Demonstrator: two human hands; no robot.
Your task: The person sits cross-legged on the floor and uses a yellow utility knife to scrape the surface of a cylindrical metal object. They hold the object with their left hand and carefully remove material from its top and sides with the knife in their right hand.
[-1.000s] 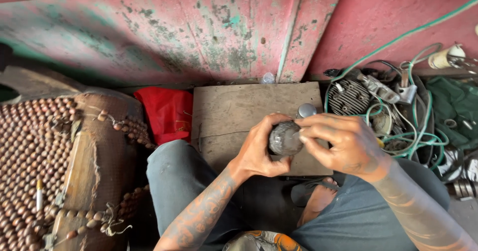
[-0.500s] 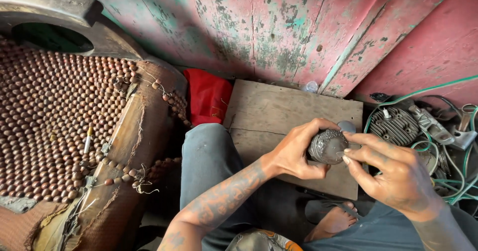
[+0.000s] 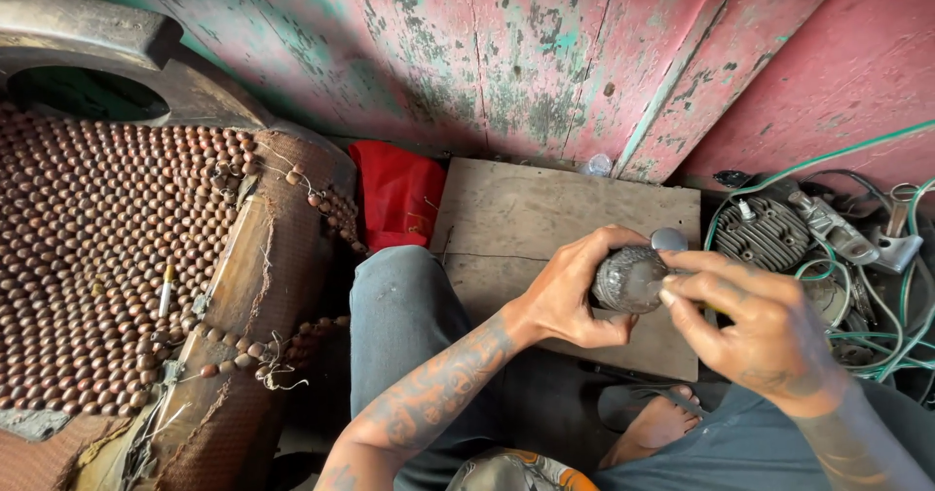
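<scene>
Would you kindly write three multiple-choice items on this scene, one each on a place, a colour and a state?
1. Where does the weathered wooden board lie?
A. against the peeling pink wall
B. on the beaded seat cover
C. across the person's knee

2. What colour is the crumpled cloth beside the board?
A. blue
B. red
C. white

3. How is the round grey metal part held?
A. lying free on the board
B. hanging from a wire
C. gripped in the left hand, right hand fingering it

Answers: 1 A, its far edge meets the wall; 2 B, plainly red; 3 C, left fingers wrap it.
</scene>
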